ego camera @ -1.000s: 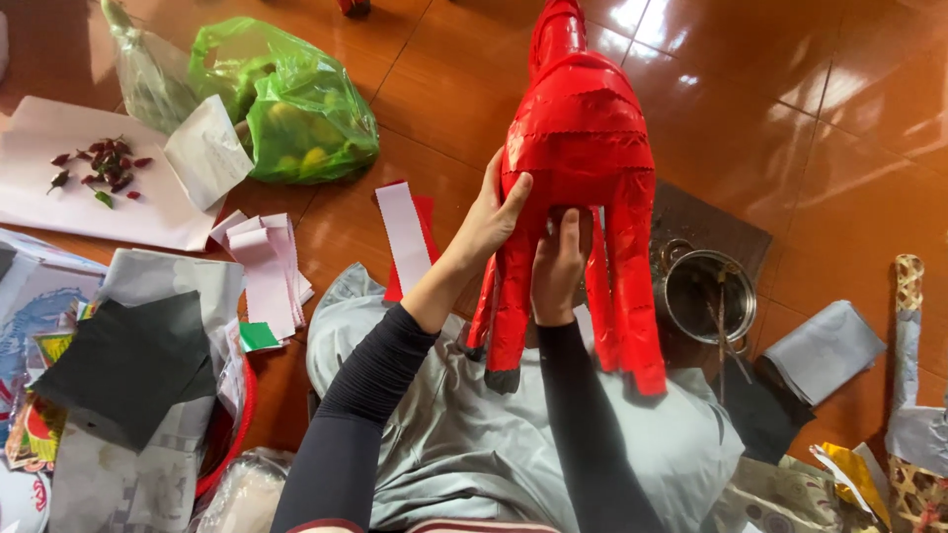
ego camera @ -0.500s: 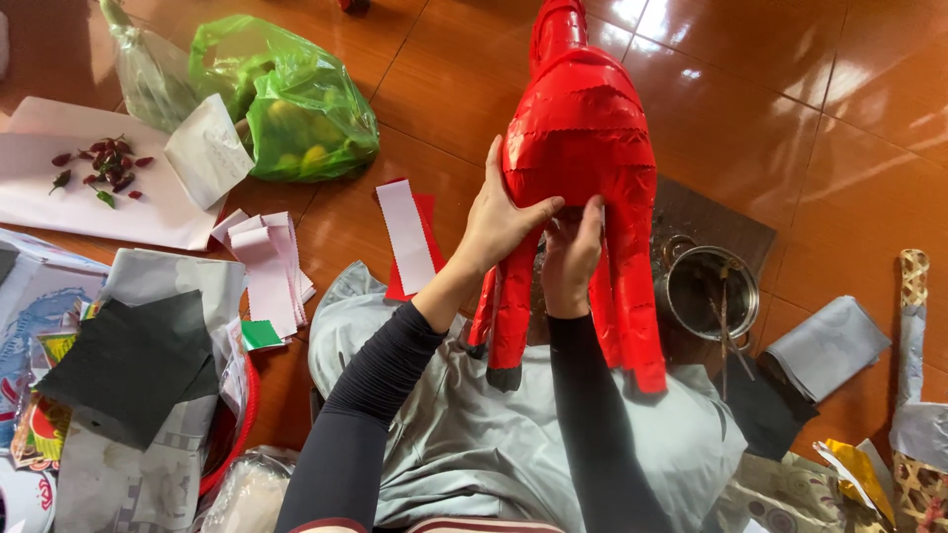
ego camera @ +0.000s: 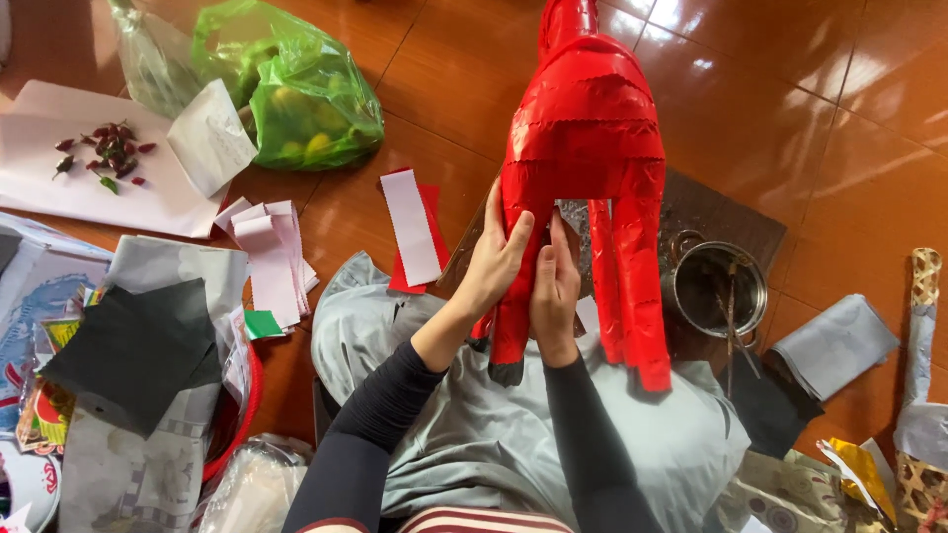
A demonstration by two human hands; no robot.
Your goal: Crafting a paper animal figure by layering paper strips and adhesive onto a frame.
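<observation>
A red paper-covered animal figure (ego camera: pixel 591 138) with several long legs stands in front of me, above my grey-clad lap. My left hand (ego camera: pixel 492 259) presses its fingers on the outside of one red leg (ego camera: pixel 513 326), near where it joins the body. My right hand (ego camera: pixel 555 288) lies against the inner side of the same leg, fingers pointing up. Both hands touch the red paper surface; the leg sits between them. The figure's upper end runs out of the top of the view.
A metal pot (ego camera: pixel 719 288) with a stick in it stands right of the figure on a dark mat. White and red paper strips (ego camera: pixel 413 229) and pink slips (ego camera: pixel 269 259) lie left. A green plastic bag (ego camera: pixel 296 89), dried chillies on white paper (ego camera: pixel 104 158) and newspaper piles (ego camera: pixel 148 375) fill the left side.
Both hands have slid a little down the red leg and closer together. The figure sits slightly higher and more to the right in view.
</observation>
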